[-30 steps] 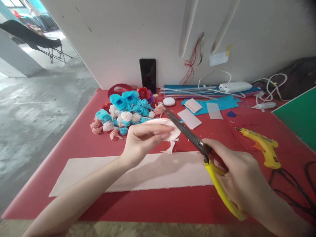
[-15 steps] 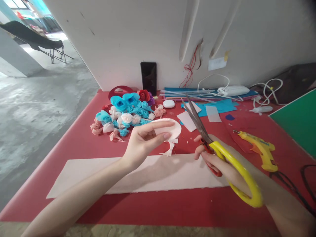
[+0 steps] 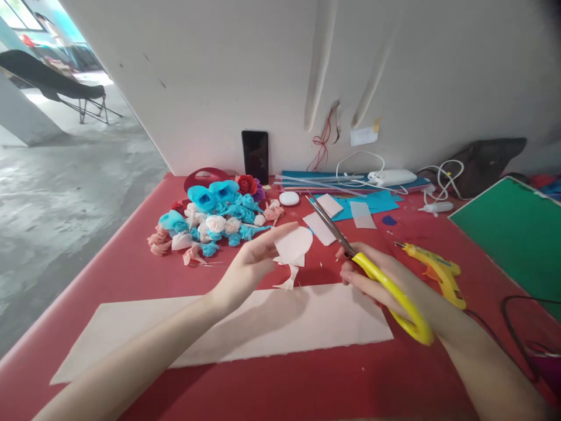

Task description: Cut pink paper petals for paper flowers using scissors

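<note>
My left hand (image 3: 248, 272) pinches a small pale pink paper petal (image 3: 296, 244) with a rounded edge, the index finger lying along its top. How the thumb meets the paper is not clear. My right hand (image 3: 372, 272) is wrapped round the yellow-handled scissors (image 3: 390, 292). Their blades are nearly together and point up and left, apart from the petal. Beneath the petal, paper offcuts (image 3: 288, 278) rest on the red table. A long pale pink paper strip (image 3: 245, 327) lies under both hands.
Blue, white, pink and red paper flowers (image 3: 214, 219) are heaped at the left. A phone (image 3: 255, 155) leans on the wall. A yellow glue gun (image 3: 436, 272) lies at the right near a green board (image 3: 512, 234). Blue sheets (image 3: 374, 202) and a power strip (image 3: 392, 177) lie behind.
My left hand has turned the petal, so its flat face shows more. The scissor blades have come closer together. My view has shifted, showing more of the green board at the right.
</note>
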Demonstrator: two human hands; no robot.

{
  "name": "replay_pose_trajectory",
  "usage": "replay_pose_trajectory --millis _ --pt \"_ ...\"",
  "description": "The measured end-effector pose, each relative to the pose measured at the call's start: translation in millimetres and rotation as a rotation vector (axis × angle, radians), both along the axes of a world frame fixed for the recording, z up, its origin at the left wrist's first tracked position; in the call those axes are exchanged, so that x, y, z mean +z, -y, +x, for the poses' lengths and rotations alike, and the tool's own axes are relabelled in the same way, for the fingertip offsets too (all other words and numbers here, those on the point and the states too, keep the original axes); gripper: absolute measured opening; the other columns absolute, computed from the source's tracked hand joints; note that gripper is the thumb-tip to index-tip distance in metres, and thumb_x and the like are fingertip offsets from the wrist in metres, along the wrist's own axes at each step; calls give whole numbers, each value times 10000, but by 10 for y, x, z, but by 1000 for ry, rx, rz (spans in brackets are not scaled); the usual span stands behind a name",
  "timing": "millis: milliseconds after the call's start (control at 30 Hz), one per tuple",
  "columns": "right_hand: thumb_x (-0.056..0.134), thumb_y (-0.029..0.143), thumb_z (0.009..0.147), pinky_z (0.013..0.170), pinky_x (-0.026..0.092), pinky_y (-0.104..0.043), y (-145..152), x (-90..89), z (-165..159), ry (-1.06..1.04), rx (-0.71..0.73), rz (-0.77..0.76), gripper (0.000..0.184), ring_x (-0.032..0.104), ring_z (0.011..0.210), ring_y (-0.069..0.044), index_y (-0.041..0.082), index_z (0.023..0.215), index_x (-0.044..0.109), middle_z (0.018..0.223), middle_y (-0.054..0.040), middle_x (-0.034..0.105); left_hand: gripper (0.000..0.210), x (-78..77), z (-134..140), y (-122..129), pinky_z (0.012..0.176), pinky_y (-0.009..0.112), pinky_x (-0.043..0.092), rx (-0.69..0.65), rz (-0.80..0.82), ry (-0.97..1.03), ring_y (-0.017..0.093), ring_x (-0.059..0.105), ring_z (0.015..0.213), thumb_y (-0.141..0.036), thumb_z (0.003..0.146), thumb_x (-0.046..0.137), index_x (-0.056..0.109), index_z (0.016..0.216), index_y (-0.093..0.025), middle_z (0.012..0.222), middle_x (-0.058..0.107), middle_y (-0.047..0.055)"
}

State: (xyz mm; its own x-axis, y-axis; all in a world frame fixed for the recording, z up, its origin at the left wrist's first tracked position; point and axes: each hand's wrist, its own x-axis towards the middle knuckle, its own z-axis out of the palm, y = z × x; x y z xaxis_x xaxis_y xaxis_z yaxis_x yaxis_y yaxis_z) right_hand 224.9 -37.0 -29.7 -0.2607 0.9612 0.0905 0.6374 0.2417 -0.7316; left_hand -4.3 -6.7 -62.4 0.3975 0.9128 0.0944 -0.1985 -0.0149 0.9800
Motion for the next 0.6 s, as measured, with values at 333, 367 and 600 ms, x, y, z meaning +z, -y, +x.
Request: replay_pose_trajectory --millis 333,367,600 --pt "582 238 720 473 466 -225 -83 -53 -132 -535 -70 -263 76 541 628 -136 206 746 519 762 -18 563 252 136 72 92 990 340 380 -66 200 -395 211 492 1176 -227 862 482 678 1020 -251 1215 594 41" --pt "588 233 712 473 465 -224 -78 -62 -143 -538 -72 -257 85 540 632 -138 208 751 517 764 -20 567 245 133 76 98 980 332 388 -71 207 -401 211 494 1172 -242 864 484 680 1011 -251 1238 574 43" --pt "629 218 694 608 487 -248 7 -132 -238 -574 26 -279 243 537 664 -125 234 877 469 811 -5 556 205 122 121 153 759 287 467 -175 341 -463 166 587 835 -218 855 481 680 889 -178 901 620 71"
